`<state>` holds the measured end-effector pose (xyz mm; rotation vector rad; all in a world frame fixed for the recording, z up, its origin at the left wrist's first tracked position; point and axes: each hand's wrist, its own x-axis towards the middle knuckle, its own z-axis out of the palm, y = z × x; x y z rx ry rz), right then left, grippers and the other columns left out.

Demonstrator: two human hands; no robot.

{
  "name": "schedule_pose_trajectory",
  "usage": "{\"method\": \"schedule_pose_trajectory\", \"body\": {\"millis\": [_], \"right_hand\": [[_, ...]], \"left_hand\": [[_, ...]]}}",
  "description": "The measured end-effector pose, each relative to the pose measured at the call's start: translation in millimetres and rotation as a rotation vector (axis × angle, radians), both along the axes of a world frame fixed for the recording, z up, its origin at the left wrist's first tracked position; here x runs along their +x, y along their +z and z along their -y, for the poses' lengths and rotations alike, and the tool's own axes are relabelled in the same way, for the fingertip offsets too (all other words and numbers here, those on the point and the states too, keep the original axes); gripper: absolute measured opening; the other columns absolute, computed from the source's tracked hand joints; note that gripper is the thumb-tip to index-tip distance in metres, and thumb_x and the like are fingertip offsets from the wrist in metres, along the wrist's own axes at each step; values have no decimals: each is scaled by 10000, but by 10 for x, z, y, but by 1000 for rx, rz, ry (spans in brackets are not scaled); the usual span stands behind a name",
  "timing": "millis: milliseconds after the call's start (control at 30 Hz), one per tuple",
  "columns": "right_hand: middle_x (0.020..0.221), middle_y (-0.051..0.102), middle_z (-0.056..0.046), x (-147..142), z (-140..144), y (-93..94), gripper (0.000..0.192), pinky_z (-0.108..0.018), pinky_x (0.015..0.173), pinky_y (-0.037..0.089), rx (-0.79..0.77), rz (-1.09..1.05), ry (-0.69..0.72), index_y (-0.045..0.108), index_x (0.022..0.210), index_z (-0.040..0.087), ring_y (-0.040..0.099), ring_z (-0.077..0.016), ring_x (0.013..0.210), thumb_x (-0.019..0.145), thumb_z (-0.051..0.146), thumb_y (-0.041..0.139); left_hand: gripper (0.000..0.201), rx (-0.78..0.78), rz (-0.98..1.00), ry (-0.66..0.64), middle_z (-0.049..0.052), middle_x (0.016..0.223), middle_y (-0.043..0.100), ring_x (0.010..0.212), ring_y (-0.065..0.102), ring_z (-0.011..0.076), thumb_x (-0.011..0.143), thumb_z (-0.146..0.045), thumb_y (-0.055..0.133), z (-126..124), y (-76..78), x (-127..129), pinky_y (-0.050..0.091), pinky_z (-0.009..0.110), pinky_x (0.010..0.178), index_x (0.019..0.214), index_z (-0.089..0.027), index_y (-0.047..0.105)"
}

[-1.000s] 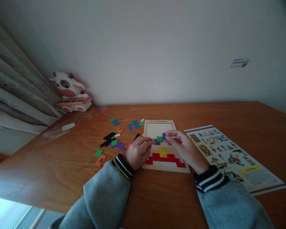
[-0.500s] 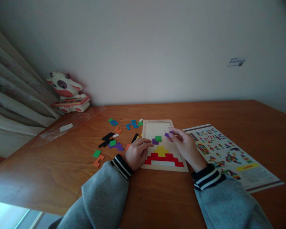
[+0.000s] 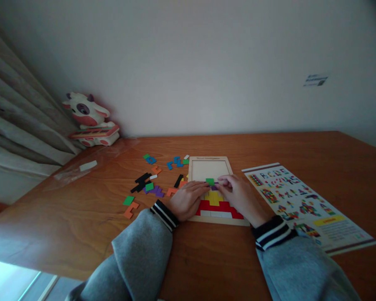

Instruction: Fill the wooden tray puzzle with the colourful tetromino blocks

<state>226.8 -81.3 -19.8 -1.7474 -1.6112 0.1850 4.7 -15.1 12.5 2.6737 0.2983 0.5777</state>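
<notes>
both forearms in grey sleeves with striped cuffs reach forward and angle inward. the left hand (image 3: 188,200) lies palm down, fingers stretched toward the right hand (image 3: 238,194), whose fingertips pinch together close by.

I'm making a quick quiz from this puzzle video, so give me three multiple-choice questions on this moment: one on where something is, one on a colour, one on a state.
1. Where is the cow toy?
A. far left corner of the table, by the curtain
B. on the printed sheet
C. inside the puzzle board

2. What colour is the widest row filled in the puzzle board?
A. blue
B. red
C. black

3. How is the upper part of the board?
A. packed with pieces
B. covered by the sheet
C. still bare

Answers: 1 A, it sits far left beside the curtain. 2 B, the red row spans the stack below the yellow. 3 C, bare wood shows above the green piece that the left hand and right hand meet at.
</notes>
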Motion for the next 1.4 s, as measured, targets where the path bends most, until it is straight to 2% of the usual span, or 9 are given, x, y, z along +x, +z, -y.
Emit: {"method": "schedule_pose_trajectory", "body": {"millis": [167, 300, 500, 633, 833, 1233, 1400], "right_hand": [[961, 711, -77, -9, -3, -14, 176, -355, 772, 531, -8, 95, -1, 710, 994, 227, 681, -222, 855, 894, 322, 601], [980, 697, -85, 7, 11, 21, 229, -376, 819, 520, -1, 141, 54, 720, 1071, 246, 665, -235, 910, 920, 320, 563], [988, 682, -83, 51, 38, 61, 262, -370, 802, 519, -18, 142, 135, 726, 1109, 252, 656, -232, 911, 933, 312, 541], [985, 676, -77, 64, 47, 73, 263, -354, 802, 518, -33, 153, 145, 726, 1116, 265, 655, -227, 918, 938, 318, 540], [990, 672, -78, 69, 53, 75, 288, -341, 787, 516, -57, 167, 152, 707, 1164, 260, 651, -218, 912, 951, 327, 526], [991, 673, -69, 79, 60, 54, 258, -371, 816, 529, 11, 153, 176, 726, 1127, 271, 645, -213, 889, 933, 333, 568], [961, 671, -64, 76, 60, 74, 247, -360, 798, 521, 17, 176, 191, 739, 1103, 281, 643, -207, 868, 940, 327, 558]], "left_hand": [[458, 0, 9, -4, 157, 1361, 585, 1326, 495, 244, 872, -66, 393, 8, 32, 7, 396, 473, 1135, 1296, -126, 555], [480, -11, 7, -10, 152, 1372, 577, 1320, 499, 246, 849, -50, 400, 12, 38, 8, 398, 482, 1131, 1295, -134, 558], [592, -48, 43, -62, 133, 1378, 567, 1321, 490, 246, 839, -32, 393, 9, 23, -6, 429, 478, 1106, 1412, -171, 451], [610, -74, 40, -34, 160, 1362, 559, 1285, 511, 260, 833, -39, 410, 17, 20, -14, 445, 469, 1091, 1433, -149, 425], [570, -56, 49, -36, 163, 1356, 560, 1295, 501, 250, 855, -39, 397, 21, 9, -11, 436, 452, 1103, 1416, -130, 437], [489, -26, 47, -32, 149, 1344, 586, 1289, 516, 246, 931, -85, 382, 18, -2, 12, 434, 470, 1100, 1410, -158, 446], [426, -2, 48, -54, 140, 1355, 586, 1309, 496, 236, 958, -101, 367, 7, -14, 19, 421, 475, 1112, 1358, -169, 495]]}}
